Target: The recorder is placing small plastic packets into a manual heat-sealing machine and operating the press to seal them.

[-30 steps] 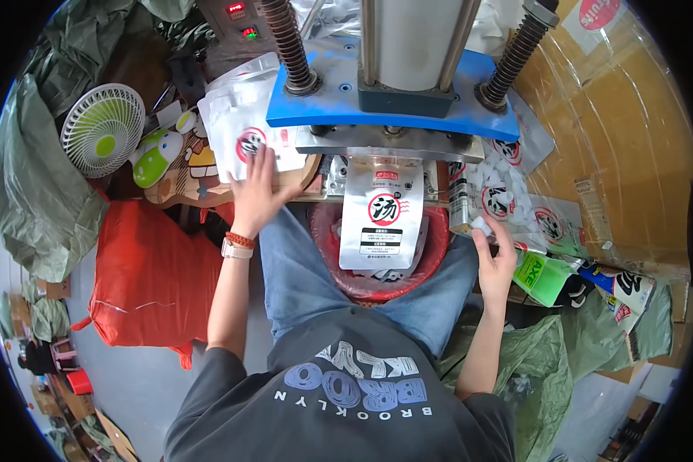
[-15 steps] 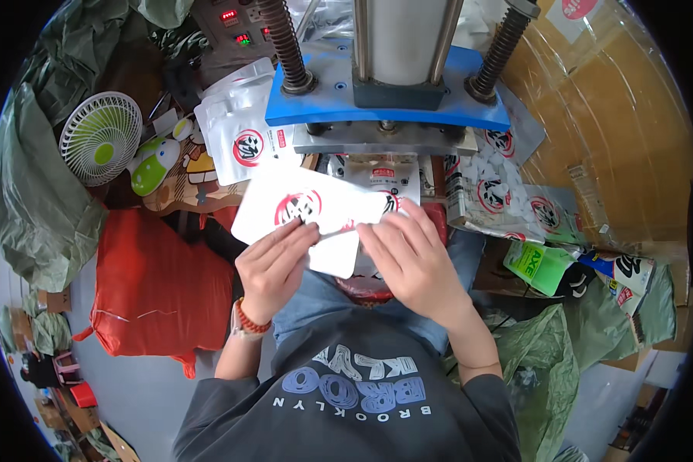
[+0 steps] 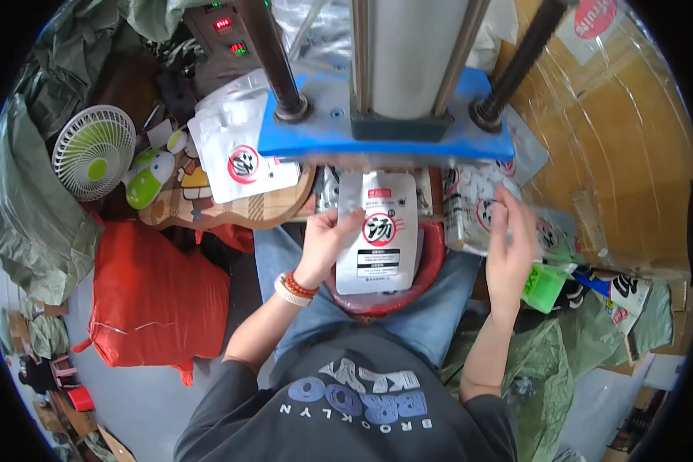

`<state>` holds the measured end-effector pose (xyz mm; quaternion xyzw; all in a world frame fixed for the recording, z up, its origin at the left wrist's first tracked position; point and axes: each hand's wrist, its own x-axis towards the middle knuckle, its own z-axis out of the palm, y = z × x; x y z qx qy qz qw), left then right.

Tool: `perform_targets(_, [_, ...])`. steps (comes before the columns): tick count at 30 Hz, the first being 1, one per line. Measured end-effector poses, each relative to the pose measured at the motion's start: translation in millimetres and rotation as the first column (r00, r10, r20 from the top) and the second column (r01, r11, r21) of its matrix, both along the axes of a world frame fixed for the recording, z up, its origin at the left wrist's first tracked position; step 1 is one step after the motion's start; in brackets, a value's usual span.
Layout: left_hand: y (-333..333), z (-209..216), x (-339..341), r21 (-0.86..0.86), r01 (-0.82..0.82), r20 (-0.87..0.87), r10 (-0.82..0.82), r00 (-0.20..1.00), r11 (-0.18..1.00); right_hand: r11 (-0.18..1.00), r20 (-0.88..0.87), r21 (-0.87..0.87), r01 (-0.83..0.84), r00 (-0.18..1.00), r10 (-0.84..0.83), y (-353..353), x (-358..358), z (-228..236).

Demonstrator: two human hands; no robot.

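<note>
A white pouch (image 3: pixel 379 266) with a red ring and black character lies face up in front of me, its top edge at the press. My left hand (image 3: pixel 329 245) pinches the pouch's left side between thumb and fingers. Off to the right, my right hand (image 3: pixel 513 242) is raised with its fingers stretched and somewhat blurred, apart from the pouch. It is nearest to a pile of printed pouches (image 3: pixel 470 219) with small white pieces on top. Above the held pouch stands the press with its blue plate (image 3: pixel 385 142); its lower part is blurred.
More pouches (image 3: pixel 242 173) lie on a wooden board (image 3: pixel 277 204) at the left, beside a white fan (image 3: pixel 95 154). A red bag (image 3: pixel 158 296) stands lower left. A big cardboard box (image 3: pixel 608 131) fills the right. Below the held pouch is a red round rim (image 3: pixel 431 269).
The pouch held up in both hands now lies flat at the press, kept by my left hand alone. My right hand has let go and moved right. The press's blue plate appears lower.
</note>
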<state>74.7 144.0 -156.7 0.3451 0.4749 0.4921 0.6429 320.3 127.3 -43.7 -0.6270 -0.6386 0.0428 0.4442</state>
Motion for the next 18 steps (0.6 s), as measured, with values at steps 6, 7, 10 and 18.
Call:
perform_targets(6, [17, 14, -10, -0.096, 0.107, -0.111, -0.118, 0.987, 0.990, 0.944, 0.278, -0.328, -0.026, 0.953, 0.123, 39, 34, -95])
perform_targets(7, [21, 15, -26, 0.040, 0.080, -0.430, -0.055, 0.901, 0.996, 0.935, 0.267, -0.353, -0.031, 0.955, 0.132, 41, 38, -105])
perform_targets(10, [39, 10, -84, 0.528, 0.077, -0.845, 0.515, 0.142, 0.845, 0.935, 0.195, -0.353, -0.028, 0.975, 0.103, 35, 43, -111])
perform_targets(18, [-21, -7, -124, 0.532, 0.327, -0.847, 0.485, 0.218, 0.781, 0.960, -0.653, 0.142, -0.241, 0.706, 0.274, -18, 6, -37])
